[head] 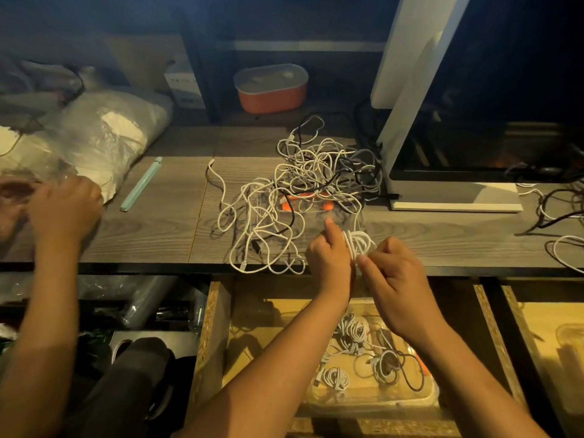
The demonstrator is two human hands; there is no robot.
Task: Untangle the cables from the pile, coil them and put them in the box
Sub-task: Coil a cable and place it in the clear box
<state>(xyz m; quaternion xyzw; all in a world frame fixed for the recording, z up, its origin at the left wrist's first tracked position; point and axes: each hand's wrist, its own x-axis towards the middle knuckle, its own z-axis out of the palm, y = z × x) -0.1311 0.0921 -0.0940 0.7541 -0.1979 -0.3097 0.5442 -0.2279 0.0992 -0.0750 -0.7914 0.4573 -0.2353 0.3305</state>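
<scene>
Few coiled cables (346, 335) in box (379, 403); big pile (316, 172) left on desk (158, 222); left hand (328, 256), right hand (396, 279) together, pinching white coil (358, 242).

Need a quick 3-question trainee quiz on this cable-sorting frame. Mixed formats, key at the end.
1. Multiple choice: where does the clear plastic box holding coiled cables sit?
A) on the desktop beside the monitor
B) in the open wooden drawer
C) on the back shelf

2. True or false: the left hand and the right hand both hold the small white cable coil.

3. Fill in: the oval container on the back shelf has a grey lid and an ____ body.

Key: 1 B; 2 true; 3 orange.
</scene>
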